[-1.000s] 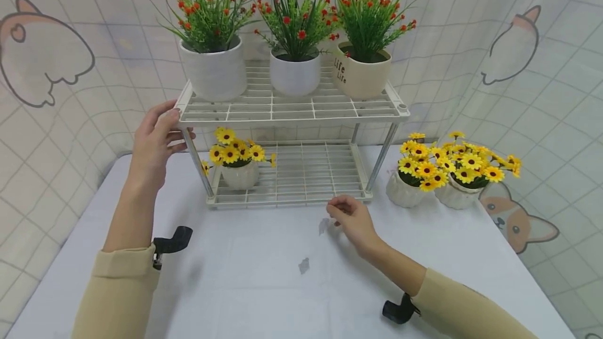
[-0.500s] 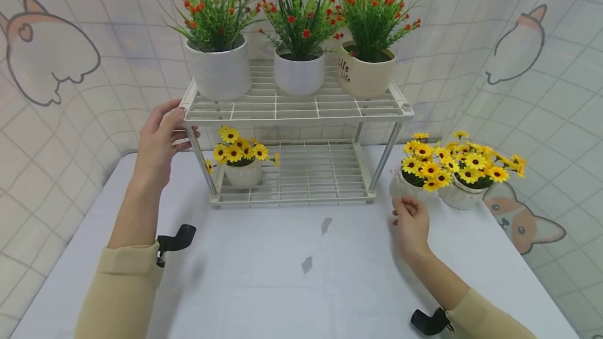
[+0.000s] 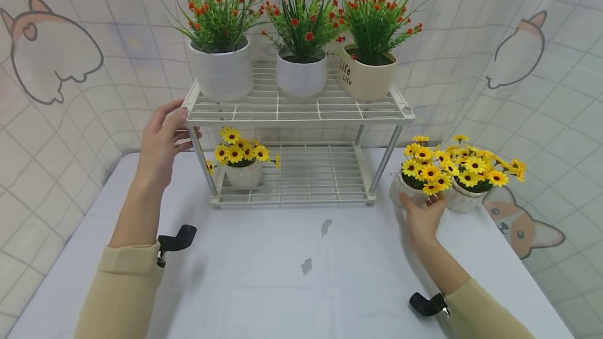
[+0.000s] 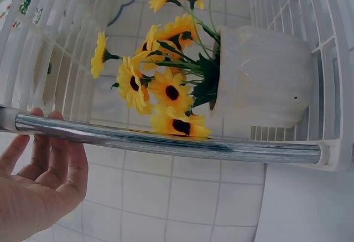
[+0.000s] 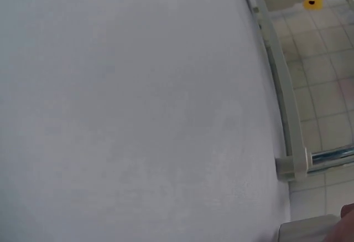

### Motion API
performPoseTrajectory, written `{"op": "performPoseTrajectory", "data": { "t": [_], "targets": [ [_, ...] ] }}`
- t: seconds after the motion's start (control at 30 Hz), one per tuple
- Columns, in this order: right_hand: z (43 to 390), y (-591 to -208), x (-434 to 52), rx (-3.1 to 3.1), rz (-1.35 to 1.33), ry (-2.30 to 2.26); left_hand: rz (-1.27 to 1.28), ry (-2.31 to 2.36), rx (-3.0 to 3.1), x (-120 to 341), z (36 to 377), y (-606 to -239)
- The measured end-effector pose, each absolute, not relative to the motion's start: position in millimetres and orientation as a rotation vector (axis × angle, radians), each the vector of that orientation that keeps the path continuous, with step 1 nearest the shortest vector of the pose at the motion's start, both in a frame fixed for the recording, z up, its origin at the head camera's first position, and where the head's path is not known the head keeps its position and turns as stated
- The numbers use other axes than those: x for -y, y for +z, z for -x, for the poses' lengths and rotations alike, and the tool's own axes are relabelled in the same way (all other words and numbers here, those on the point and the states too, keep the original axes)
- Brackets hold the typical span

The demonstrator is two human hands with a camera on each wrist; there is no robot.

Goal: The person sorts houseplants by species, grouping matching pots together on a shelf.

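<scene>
My left hand (image 3: 160,143) grips the front left corner of a white two-tier wire rack (image 3: 301,116). In the left wrist view, the fingers of that hand (image 4: 47,181) reach behind the silver post (image 4: 166,144). My right hand (image 3: 424,221) holds a small white pot of yellow flowers (image 3: 426,171) standing right of the rack, thumb on its left side and fingers on its right. Only a bit of this hand (image 5: 343,230) shows in the right wrist view, beside the pot's white wall (image 5: 304,230). A similar yellow-flowered pot (image 3: 243,176) sits on the lower shelf, at the left.
Another pot of yellow flowers (image 3: 464,200) stands close on the right of the held one. Three larger pots with red flowers, white (image 3: 221,75), white (image 3: 301,75) and cream (image 3: 369,80), line the top shelf. Grey patches (image 3: 326,227) mark the white tablecloth (image 3: 254,276).
My right hand has moved right from the rack's front edge to the nearer pot of yellow flowers and taken hold of it. The left hand stays on the rack.
</scene>
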State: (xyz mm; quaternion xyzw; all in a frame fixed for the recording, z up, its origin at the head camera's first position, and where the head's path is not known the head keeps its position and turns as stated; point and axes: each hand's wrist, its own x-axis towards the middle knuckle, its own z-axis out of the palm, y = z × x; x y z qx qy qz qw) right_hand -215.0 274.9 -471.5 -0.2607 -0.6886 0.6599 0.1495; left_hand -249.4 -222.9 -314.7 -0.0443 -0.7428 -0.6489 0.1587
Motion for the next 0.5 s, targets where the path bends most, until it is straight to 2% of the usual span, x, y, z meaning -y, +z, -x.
{"op": "performPoseTrajectory", "data": {
  "t": [0.23, 0.5],
  "targets": [
    [228.1, -464.3, -268.8, 1.794, 0.566, 1.956, 0.113, -1.838, 2.149, 223.6, 250.0, -317.2],
    [234.5, -458.7, -262.4, 1.687, 0.539, 1.989, 0.132, -1.833, 2.13, 223.0, 249.2, -315.7]
  ]
}}
